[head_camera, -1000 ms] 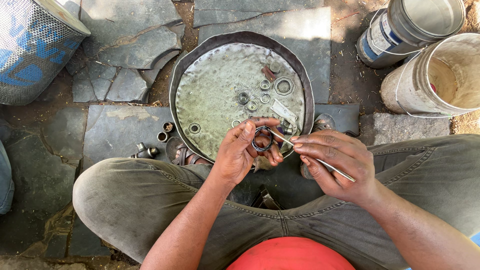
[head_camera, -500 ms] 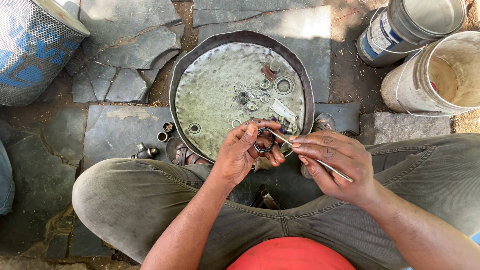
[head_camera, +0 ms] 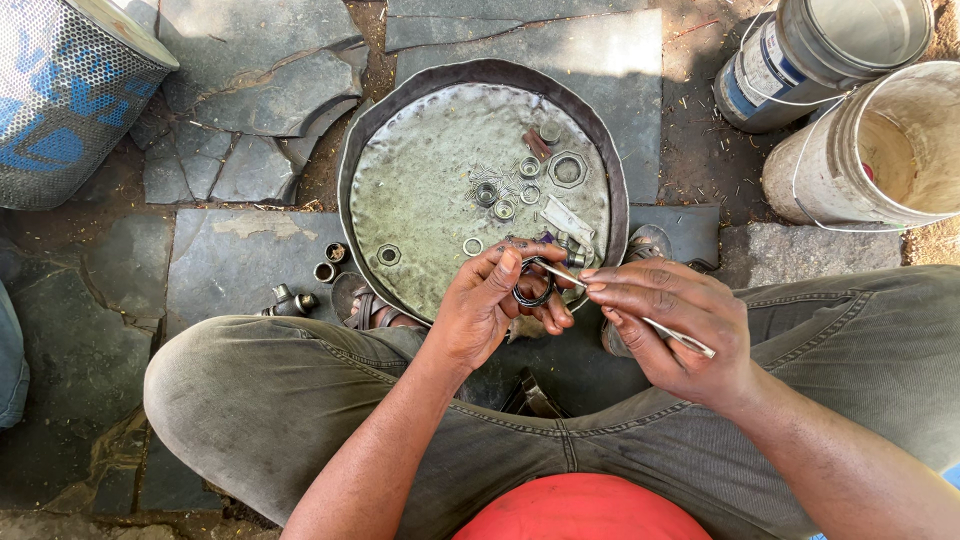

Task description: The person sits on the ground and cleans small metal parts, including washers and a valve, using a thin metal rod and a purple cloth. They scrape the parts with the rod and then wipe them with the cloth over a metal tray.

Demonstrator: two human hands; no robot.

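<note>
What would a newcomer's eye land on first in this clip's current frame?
At centre, the left hand pinches a small dark ring while the right hand pokes a thin metal tool into it. Just beyond them lies a round dented metal pan scattered with nuts and rings. Two buckets stand at upper right.

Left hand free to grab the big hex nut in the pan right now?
Probably not: the left hand is holding a dark ring. The big hex nut lies uncovered in the pan, so the path itself looks clear.
</note>
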